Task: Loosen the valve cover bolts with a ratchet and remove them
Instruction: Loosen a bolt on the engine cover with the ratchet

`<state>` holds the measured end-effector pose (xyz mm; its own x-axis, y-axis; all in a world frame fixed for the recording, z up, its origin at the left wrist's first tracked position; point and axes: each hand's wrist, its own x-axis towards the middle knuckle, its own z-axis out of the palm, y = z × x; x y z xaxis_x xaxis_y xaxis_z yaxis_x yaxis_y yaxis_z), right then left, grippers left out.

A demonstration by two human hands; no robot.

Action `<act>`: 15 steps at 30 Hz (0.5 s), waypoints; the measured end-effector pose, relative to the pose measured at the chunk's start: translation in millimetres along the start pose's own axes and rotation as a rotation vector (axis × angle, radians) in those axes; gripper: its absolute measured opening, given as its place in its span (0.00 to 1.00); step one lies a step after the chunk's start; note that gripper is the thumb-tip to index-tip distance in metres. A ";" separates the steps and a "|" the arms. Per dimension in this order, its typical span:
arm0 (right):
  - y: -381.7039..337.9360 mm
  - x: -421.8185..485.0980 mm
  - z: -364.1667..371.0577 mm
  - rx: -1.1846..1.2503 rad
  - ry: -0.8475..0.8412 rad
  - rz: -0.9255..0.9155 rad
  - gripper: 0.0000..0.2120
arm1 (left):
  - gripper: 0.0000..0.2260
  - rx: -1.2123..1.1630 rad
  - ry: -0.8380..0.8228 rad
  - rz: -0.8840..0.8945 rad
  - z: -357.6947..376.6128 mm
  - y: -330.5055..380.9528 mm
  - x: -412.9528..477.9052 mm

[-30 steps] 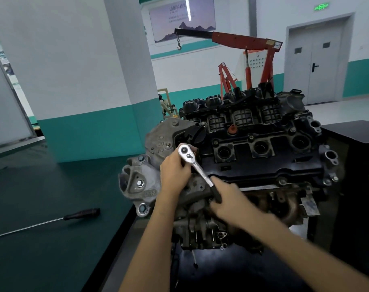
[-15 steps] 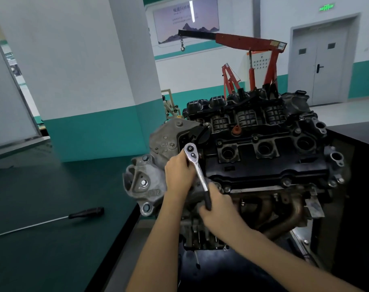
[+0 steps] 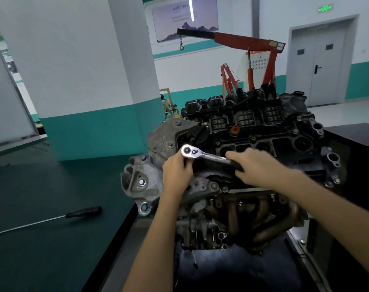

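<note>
Close by, a long screwdriver [image 3: 83,211] lies on the green table [image 3: 42,260], off to the left and well apart from the work. In front stands the engine [image 3: 253,213], with brown pipes low down. Higher up are the two hands. The left hand [image 3: 176,171] is curled round the part just under the shiny head of the ratchet [image 3: 208,156] and holds it steady. The right hand [image 3: 261,165] is wrapped round the dark handle, out to the right. The ratchet head sits at the left end of the black valve cover [image 3: 284,144] on top of the engine. The bolt under it is hidden, so I cannot tell how loose it is. If the right hand pulls hard while the head tips, the tool may slip off the bolt, spoil its corners and bang the knuckles on hard metal. A loose bolt could also drop into a gap in the engine. Far behind stand a red hoist [image 3: 248,41] and a grey door [image 3: 324,66].
</note>
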<state>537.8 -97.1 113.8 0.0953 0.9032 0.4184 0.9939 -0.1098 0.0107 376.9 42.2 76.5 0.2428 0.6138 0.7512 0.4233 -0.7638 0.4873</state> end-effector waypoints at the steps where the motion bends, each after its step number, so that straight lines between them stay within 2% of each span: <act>1: -11.8 -11.0 12.3 0.122 0.001 0.048 0.11 | 0.05 0.009 -0.007 -0.014 1.0 0.5 0.2; 4: -63.7 -35.7 50.6 0.648 -0.035 0.169 0.10 | 0.04 0.057 -0.023 -0.041 2.0 1.6 2.3; 8: -123.0 -34.0 82.1 0.899 0.105 0.273 0.12 | 0.05 0.051 -0.057 -0.083 3.4 -1.3 4.3; 11: -116.7 -32.7 81.0 0.883 0.091 0.269 0.13 | 0.03 -0.018 -0.037 -0.053 2.9 -2.5 3.4; 13: -91.0 -32.9 68.2 0.794 0.016 0.208 0.15 | 0.01 -0.058 -0.017 -0.003 0.9 -2.9 2.4; 15: -56.8 -28.2 48.8 0.625 -0.058 0.116 0.15 | 0.07 -0.064 -0.015 0.058 -1.4 -2.6 2.5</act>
<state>481.4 -96.1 57.1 0.1893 0.9231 0.3347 0.8203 0.0386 -0.5706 375.2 45.5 77.7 0.2787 0.5704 0.7726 0.3515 -0.8093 0.4707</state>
